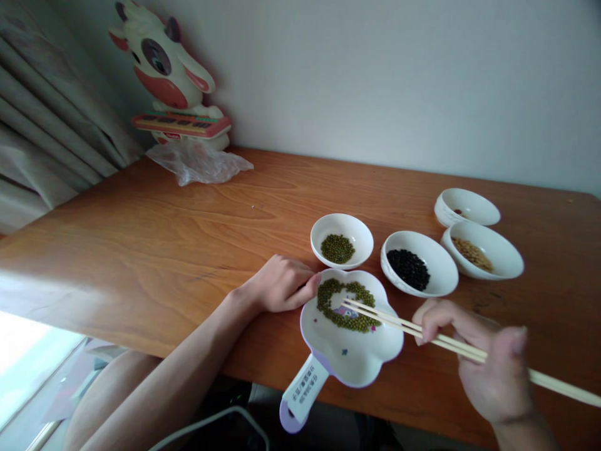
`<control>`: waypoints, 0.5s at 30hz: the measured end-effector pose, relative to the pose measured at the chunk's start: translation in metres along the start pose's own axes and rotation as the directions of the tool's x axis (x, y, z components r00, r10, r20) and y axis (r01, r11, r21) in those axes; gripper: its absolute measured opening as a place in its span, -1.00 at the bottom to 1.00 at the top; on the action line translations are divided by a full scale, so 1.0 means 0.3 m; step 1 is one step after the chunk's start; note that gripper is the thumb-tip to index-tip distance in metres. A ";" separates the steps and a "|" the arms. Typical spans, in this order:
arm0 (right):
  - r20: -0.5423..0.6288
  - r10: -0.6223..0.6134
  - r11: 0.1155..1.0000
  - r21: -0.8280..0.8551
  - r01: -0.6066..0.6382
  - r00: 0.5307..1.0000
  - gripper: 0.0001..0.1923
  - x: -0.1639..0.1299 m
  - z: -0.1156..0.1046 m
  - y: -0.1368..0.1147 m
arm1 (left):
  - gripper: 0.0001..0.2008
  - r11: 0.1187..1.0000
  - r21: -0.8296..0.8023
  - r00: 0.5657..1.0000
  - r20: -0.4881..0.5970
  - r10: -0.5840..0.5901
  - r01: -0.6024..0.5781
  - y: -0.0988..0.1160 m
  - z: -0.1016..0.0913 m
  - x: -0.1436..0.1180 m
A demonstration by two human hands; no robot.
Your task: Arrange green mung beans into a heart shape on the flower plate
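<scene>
chopsticks | tips point left, long axis near-level | pinched in right hand

Your left hand lies palm down, fingers loosely curled and pointing right, with the bare forearm running back toward the lower left. Your right hand is raised at the lower right, back of the hand facing you, fingers pinched together in a closed grip, wrist bent slightly inward.
</scene>
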State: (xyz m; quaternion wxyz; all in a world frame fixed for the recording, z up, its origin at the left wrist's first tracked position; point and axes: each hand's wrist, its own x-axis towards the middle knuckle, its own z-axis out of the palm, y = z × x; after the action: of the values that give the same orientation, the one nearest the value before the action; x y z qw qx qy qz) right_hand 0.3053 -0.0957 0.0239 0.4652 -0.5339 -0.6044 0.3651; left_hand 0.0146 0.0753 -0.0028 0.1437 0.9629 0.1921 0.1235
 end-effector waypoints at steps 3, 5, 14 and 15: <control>-0.013 0.026 1.000 0.002 -0.026 1.000 -0.15 -0.005 -0.015 -0.009 | -0.55 1.000 0.004 1.000 0.001 0.001 -0.001 0.000 0.000 0.001; -0.004 0.040 0.999 -0.002 -0.040 0.999 -0.14 -0.008 -0.022 -0.010 | -0.55 1.000 0.010 1.000 -0.001 -0.001 0.001 -0.001 0.000 0.001; 0.020 0.043 0.999 -0.010 -0.043 0.999 -0.15 -0.005 -0.014 -0.007 | -0.53 1.000 0.003 1.000 -0.009 0.013 -0.013 0.001 -0.001 0.001; 0.019 0.046 0.999 -0.007 -0.046 0.999 -0.15 -0.005 -0.014 -0.005 | -0.53 1.000 0.002 1.000 -0.012 0.013 -0.013 0.001 -0.001 0.001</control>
State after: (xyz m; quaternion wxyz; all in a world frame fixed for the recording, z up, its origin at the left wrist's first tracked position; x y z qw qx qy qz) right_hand 0.3088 -0.0977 0.0264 0.4492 -0.5456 -0.5974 0.3788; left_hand 0.0149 0.0754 -0.0024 0.1406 0.9636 0.1867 0.1298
